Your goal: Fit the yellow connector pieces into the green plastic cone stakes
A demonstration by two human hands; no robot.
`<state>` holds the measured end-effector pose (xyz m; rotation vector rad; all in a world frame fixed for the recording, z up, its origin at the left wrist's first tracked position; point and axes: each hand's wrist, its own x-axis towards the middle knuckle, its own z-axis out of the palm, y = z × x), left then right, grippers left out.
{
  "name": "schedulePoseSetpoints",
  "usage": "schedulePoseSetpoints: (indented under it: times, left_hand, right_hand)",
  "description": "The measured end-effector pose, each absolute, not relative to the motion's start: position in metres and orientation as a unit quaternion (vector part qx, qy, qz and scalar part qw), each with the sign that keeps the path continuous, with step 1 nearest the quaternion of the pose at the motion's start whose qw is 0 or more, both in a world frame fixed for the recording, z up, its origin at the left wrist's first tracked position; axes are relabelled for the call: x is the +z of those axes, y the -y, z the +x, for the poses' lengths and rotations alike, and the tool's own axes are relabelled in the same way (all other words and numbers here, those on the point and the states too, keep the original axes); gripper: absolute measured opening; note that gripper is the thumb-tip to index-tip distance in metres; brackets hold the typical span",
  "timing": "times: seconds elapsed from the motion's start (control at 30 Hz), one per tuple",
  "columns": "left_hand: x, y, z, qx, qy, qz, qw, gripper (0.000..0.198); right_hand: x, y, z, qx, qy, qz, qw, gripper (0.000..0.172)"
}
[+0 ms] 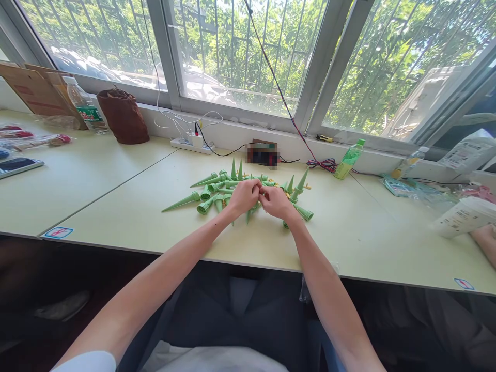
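Observation:
A heap of green plastic cone spikes (217, 187) lies on the pale table (116, 206) in front of me, with a long one (181, 201) pointing left. My left hand (243, 196) and my right hand (276, 201) meet over the heap, both with fingers curled closed. They grip a green spike (252, 211) between them, its tip pointing down toward me. Small yellow parts (287, 195) show among the cones by my right hand.
A green bottle (349, 159) stands at the right near the window sill. A power strip (192, 144) with cables, a brown bag (123, 116), a clear bottle (83, 106) and cardboard (36, 90) sit at the back left. Plastic bags (463, 214) and another person's hand (486, 240) are at the right.

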<state>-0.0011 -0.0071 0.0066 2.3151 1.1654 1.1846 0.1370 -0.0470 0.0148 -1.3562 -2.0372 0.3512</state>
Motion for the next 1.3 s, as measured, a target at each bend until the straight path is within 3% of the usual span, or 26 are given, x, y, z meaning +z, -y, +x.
schedulePoseSetpoints:
  times: [1.3]
  left_hand:
    - [0.0077,0.0071,-0.0016,0.401,-0.398,0.812,0.147,0.03]
  right_hand:
    - [0.0154,0.0475,0.1373,0.132,0.781,-0.522,0.317,0.019]
